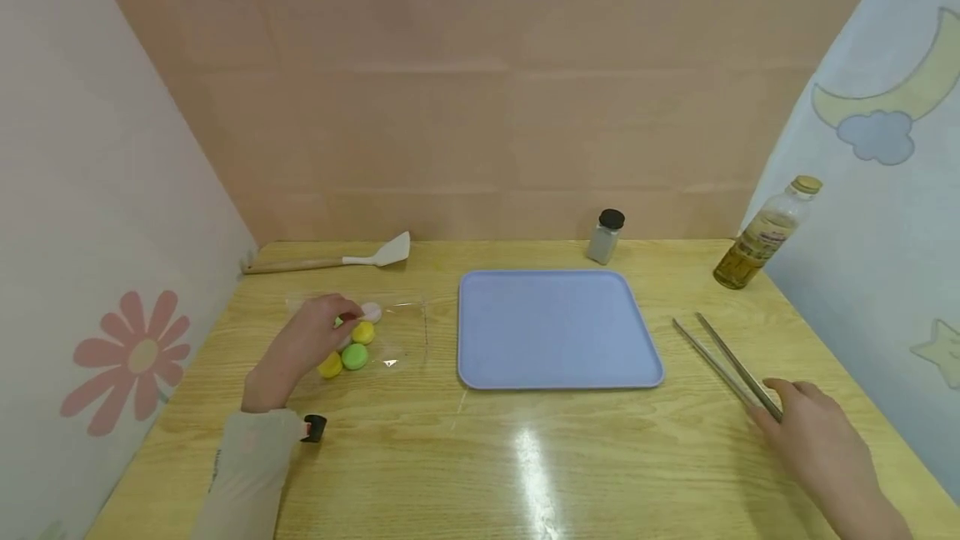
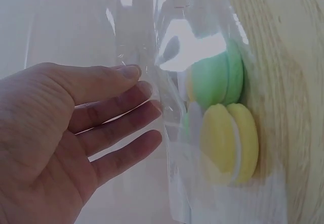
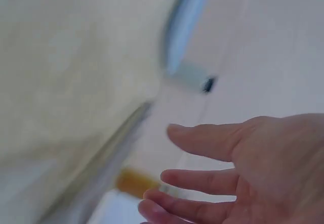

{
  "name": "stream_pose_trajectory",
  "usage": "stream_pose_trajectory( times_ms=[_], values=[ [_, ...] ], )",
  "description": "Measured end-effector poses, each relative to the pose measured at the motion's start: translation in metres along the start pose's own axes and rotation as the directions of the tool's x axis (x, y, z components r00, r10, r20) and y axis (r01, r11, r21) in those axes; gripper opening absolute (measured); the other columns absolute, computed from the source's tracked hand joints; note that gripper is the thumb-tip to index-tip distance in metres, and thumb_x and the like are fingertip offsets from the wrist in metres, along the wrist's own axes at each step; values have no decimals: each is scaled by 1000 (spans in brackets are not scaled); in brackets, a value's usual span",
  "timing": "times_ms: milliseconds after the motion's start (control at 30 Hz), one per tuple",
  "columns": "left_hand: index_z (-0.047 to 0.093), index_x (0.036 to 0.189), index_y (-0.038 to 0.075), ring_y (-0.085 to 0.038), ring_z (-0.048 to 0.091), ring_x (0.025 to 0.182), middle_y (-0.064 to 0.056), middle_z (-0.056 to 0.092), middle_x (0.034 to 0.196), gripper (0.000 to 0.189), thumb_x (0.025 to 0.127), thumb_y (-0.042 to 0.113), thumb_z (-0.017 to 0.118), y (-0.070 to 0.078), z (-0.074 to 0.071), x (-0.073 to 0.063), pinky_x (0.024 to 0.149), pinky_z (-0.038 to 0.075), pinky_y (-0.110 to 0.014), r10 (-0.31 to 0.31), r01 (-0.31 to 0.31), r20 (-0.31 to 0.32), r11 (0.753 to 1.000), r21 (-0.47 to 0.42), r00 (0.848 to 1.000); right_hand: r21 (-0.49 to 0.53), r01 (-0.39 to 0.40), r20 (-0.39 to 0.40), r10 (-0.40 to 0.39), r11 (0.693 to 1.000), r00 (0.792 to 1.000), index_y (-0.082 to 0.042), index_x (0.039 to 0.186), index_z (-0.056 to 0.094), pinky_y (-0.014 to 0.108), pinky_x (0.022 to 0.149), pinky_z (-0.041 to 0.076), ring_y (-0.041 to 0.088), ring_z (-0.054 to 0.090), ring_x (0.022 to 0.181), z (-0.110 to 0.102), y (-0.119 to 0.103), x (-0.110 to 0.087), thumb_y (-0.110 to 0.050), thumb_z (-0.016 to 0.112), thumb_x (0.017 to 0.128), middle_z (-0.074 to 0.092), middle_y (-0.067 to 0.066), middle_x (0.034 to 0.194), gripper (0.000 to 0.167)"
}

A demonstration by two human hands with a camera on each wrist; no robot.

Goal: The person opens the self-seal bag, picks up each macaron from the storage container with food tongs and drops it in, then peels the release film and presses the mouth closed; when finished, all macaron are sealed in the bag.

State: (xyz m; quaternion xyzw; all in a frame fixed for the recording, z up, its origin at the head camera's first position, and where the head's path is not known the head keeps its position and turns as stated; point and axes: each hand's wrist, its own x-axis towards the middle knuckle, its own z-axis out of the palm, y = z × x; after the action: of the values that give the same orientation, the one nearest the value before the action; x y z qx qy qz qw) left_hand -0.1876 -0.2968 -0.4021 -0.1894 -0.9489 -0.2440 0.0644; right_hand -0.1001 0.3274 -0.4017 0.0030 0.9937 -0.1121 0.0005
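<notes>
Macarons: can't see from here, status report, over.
Left hand at clear packaging, grip unclear. Right hand at tongs, thumb and fingers apart. That packaging in the way of macarons.

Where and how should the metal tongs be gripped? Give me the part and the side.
Probably across both arms of the tongs, toward the end nearest the person, coming from the near right, where the right hand is. The tips point away and stand apart, so a squeeze from both sides should close them.
</notes>
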Motion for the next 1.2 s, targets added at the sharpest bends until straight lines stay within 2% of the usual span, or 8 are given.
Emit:
stream_pose_trajectory(
  times_ms=[100,233,400,633,733,933,1067,1200],
  values=[
    [75,103,-4,-23,63,84,-8,70,95,11,92,-2,71,1,-1,0,76,56,-45,-10,10,-1,1000,2,1000,52,91,-79,-87,994,993,13,126,59,61,71,52,51,60,96,-3,-35,-1,-28,67,99,59,35,113,50],
    [75,104,-4,-24,64,84,-10,71,97,12,94,0,70,2,-1,1,75,56,-44,-8,8,-1,1000,13,1000,114,252,-172,-230,961,958,6,121,66,48,65,56,35,67,87,3,-88,-4,-16,73,94,68,21,107,35],
    [73,110,-6,-26,65,87,-13,69,102,18,98,6,68,4,-5,4,77,57,-45,-24,24,10,1000,-1,1000,225,378,-149,-352,898,924,-2,124,68,28,62,53,13,66,83,18,-148,-1,-12,72,95,69,2,101,32],
    [72,111,-7,-29,65,88,-15,68,104,19,99,5,65,7,-13,0,75,56,-46,-22,22,-23,1000,16,999,450,559,-58,-601,697,797,0,130,64,27,69,56,10,64,88,39,-216,7,-12,66,100,69,5,106,33],
    [71,112,-8,-28,64,87,-15,68,104,19,99,5,64,8,-11,3,74,56,-45,-1,1,-22,1000,13,1000,598,483,43,-627,640,778,3,134,60,28,75,57,13,66,93,47,-240,11,-16,63,102,69,7,109,37],
    [68,119,-8,-31,64,93,-17,66,112,24,101,8,62,6,-3,16,80,55,-48,34,-34,-10,999,23,999,812,184,216,-578,553,787,7,140,53,28,81,56,16,69,96,72,-276,17,-22,65,101,70,3,107,50],
    [63,125,-9,-39,62,106,-22,62,122,29,102,8,60,5,0,29,91,51,-54,64,-64,6,996,60,998,900,-35,281,-517,435,808,13,139,50,32,83,57,23,71,96,90,-299,21,-18,65,100,72,9,105,52],
    [60,129,-10,-41,58,114,-24,58,125,33,103,10,59,4,2,48,97,48,-54,87,-92,53,992,88,995,940,-234,327,-462,248,824,20,136,46,37,90,57,32,70,103,99,-320,25,-11,64,98,71,24,109,53]
  ],
)
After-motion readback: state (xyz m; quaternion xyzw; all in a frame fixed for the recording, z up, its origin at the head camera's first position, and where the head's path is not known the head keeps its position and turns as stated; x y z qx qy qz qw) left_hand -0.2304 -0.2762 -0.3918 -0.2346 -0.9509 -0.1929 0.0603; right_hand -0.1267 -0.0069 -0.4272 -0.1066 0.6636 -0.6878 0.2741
